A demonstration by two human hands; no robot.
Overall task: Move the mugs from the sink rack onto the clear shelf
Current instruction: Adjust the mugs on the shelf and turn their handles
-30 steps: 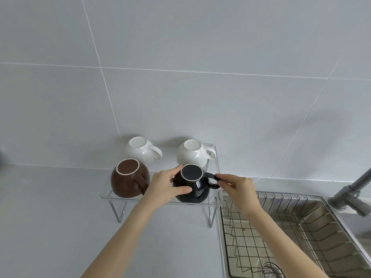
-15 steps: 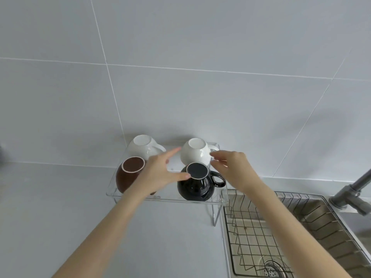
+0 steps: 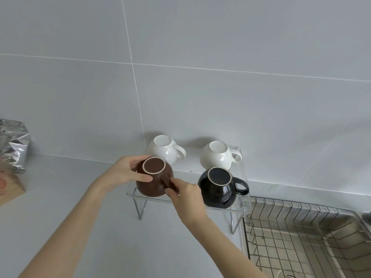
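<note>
Several mugs stand upside down on the clear shelf against the tiled wall. Two white mugs sit at the back, one on the left and one on the right. At the front right is a black mug, untouched. The brown mug stands at the front left. My left hand cups its left side, thumb across its front. My right hand pinches its handle from the right. The wire sink rack at the lower right holds no mugs.
A crumpled silver foil bag and a brown package stand on the grey counter at the far left. A faucet part shows at the right edge above the sink.
Both hands left the black mug and moved left to the brown mug, now gripping its body and handle. The view shifted left, revealing the foil bag.
</note>
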